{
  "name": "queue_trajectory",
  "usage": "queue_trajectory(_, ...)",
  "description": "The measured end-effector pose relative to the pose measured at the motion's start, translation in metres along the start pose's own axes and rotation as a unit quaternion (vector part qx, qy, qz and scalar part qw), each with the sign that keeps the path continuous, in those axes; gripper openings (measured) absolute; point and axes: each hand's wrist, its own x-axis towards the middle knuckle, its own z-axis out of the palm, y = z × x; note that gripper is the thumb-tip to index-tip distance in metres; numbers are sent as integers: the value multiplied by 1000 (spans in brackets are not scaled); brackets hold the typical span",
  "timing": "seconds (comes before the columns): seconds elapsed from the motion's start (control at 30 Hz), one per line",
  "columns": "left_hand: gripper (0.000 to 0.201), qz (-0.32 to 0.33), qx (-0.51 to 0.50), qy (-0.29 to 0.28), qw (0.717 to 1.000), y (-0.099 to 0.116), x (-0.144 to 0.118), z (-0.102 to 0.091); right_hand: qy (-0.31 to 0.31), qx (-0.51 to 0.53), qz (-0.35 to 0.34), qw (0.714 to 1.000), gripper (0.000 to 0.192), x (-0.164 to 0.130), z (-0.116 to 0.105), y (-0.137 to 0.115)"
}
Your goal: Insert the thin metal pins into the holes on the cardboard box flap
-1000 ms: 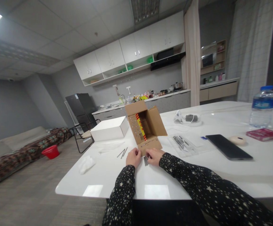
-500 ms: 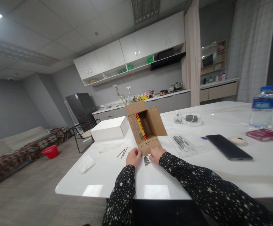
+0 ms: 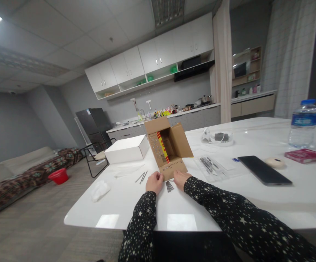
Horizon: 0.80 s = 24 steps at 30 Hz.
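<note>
An opened cardboard box (image 3: 155, 149) stands tilted on the white table, its inside facing right and its front flap (image 3: 177, 168) hanging toward me. Small shiny bits and rows of holes or dots show on its side and flap. My left hand (image 3: 155, 182) is closed at the flap's left lower corner. At the right lower corner my right hand (image 3: 181, 179) is closed too, its fingertips partly hidden. Between the hands lie several thin metal nails or screws (image 3: 170, 187). A few more metal pins (image 3: 142, 177) rest left of my left hand.
A clear plastic bag of metal pieces (image 3: 209, 167) lies to the right, near a dark phone (image 3: 264, 170), a pink box (image 3: 305, 155) and a water bottle (image 3: 304, 123). Behind on the left stands a white box (image 3: 126, 148); crumpled tissue (image 3: 100, 190) lies near the left edge.
</note>
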Motion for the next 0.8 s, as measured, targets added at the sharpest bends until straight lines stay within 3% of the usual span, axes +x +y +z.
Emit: queue_trajectory(0.8,25,0,1,-2,1000,-1,-1,0,-14,14,15,1000,33,7,1,10)
